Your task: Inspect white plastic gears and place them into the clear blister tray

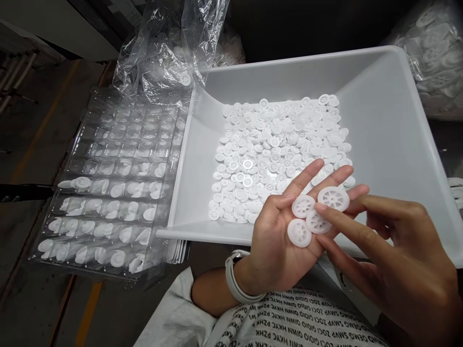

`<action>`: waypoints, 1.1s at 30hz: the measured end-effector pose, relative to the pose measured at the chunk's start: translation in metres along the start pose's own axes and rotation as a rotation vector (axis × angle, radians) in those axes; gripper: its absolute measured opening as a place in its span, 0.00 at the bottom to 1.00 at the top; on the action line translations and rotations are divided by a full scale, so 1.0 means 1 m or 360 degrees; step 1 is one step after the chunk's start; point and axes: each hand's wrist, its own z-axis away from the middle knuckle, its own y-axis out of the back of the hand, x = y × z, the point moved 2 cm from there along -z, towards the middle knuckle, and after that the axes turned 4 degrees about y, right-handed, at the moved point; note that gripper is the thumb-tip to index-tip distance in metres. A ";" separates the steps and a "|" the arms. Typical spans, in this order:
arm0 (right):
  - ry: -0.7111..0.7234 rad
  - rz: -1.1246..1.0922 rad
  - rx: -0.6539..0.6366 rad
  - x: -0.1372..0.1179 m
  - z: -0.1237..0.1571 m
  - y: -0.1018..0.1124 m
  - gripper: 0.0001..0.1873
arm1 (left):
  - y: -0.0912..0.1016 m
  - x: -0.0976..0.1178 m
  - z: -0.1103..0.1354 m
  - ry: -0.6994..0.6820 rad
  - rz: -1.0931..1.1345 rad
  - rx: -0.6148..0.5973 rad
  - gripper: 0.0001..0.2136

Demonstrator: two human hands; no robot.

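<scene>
Head view of two bare hands over a light-grey, rectangular plastic bin [379, 120]. The left hand [277, 248] is palm up with fingers outstretched, gripping nothing; four white, round plastic discs with spoked openings [316, 222] rest upon it, from the palm to the base of the fingers. The right hand [405, 258] enters from the right: its index fingertip touches the upper edge of the middle disc, and its thumb is beside the lower edge. Whether the two digits pinch the disc cannot be told. From the right hand, the discs thus lie just to the left, at its fingertips. Being round, they present no long axis. The clear plastic compartment tray [119, 130] is at far left, beyond the bin's rim, its long axis running away from the wearer; the left hand is the nearer to it. Within the bin, below and beyond the fingers, is a heap of similar white discs [267, 159].
</scene>
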 end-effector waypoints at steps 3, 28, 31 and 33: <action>-0.0020 0.0009 -0.0036 0.000 0.002 0.001 0.27 | -0.001 0.000 0.001 0.0017 0.0000 -0.0019 0.25; 0.0054 -0.0135 0.0004 0.006 -0.001 0.009 0.22 | 0.001 0.000 0.003 0.0116 -0.0096 0.0025 0.27; -0.0025 -0.0093 -0.0041 0.004 -0.002 0.006 0.21 | 0.003 -0.001 0.003 0.0111 -0.0107 0.0052 0.26; -0.0006 -0.0057 -0.0010 0.003 -0.003 0.005 0.21 | 0.004 -0.002 0.003 0.0101 -0.0106 0.0067 0.26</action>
